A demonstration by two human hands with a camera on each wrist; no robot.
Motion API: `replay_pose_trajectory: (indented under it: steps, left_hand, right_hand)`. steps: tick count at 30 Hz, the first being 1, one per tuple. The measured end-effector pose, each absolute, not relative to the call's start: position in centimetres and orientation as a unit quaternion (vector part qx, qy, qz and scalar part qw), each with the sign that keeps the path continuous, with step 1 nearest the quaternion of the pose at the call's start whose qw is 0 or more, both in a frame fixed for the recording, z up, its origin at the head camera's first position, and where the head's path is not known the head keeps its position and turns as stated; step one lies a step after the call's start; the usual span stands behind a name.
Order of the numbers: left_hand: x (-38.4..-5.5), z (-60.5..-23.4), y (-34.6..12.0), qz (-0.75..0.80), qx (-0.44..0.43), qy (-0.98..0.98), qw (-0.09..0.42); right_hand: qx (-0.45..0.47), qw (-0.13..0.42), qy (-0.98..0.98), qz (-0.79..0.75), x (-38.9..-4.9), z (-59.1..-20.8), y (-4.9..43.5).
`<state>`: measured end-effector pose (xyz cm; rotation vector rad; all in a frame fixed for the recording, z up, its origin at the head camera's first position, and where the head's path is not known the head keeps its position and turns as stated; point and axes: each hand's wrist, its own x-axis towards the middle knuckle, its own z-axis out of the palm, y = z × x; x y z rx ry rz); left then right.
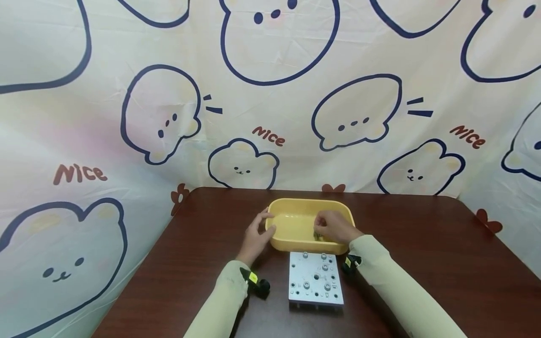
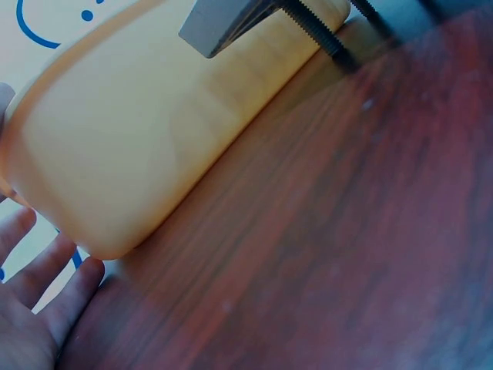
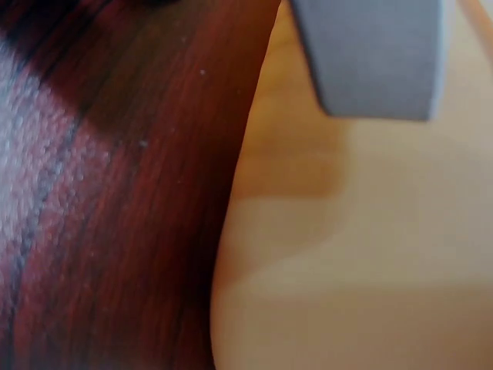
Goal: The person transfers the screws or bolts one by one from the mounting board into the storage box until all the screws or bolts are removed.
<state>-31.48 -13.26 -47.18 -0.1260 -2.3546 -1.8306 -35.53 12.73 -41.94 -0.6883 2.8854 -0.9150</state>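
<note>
My left hand point(image 1: 255, 237) is at the left end of a yellow plastic bin point(image 1: 291, 246), thumb and fingers spread about its corner. In the left wrist view, its straight fingers point(image 2: 73, 289) lie along the end wall. My right hand point(image 1: 335, 226) reaches into the bin's right half, fingers bent down over small metal pieces point(image 1: 318, 236). I cannot tell whether it pinches one. In front of the bin lies a silver metal plate point(image 1: 302, 272) with holes and several socket-head bolts point(image 1: 325, 267). Threaded black bolt shanks point(image 2: 316, 31) stick out below it.
A dark brown wooden table point(image 1: 203, 244) carries everything. A pale curtain point(image 1: 296, 108) with cartoon bears hangs at the back and sides. Black wrist cameras are strapped over both pale sleeves point(image 1: 220, 300), the right one close beside the plate's far right corner.
</note>
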Motion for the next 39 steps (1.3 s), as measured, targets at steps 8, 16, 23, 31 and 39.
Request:
replay_pose_trajectory:
  steps: [8, 16, 23, 31, 39]
  left_hand:
    - [-31.56, -47.31, -13.33, -0.607, -0.035, -0.790, 0.080]
    - [-31.66, -47.47, -13.35, -0.611, -0.032, -0.787, 0.079]
    - [-31.70, -47.45, -13.38, -0.611, -0.037, -0.786, 0.087]
    - [-31.66, -47.42, -13.31, -0.609, -0.042, -0.788, 0.086]
    - [-31.69, -47.32, -13.32, -0.608, -0.034, -0.789, 0.083]
  right_hand:
    - [-0.200, 0.030, 0.931, -0.302, -35.62, -42.02, 12.59]
    - [-0.201, 0.031, 0.932, -0.299, -35.63, -41.85, 12.49]
    - [-0.205, 0.028, 0.937, -0.283, -35.93, -42.12, 12.44]
    - [-0.195, 0.032, 0.937, -0.287, -35.71, -42.13, 12.47]
    - [-0.194, 0.040, 0.936, -0.292, -35.64, -42.09, 12.49]
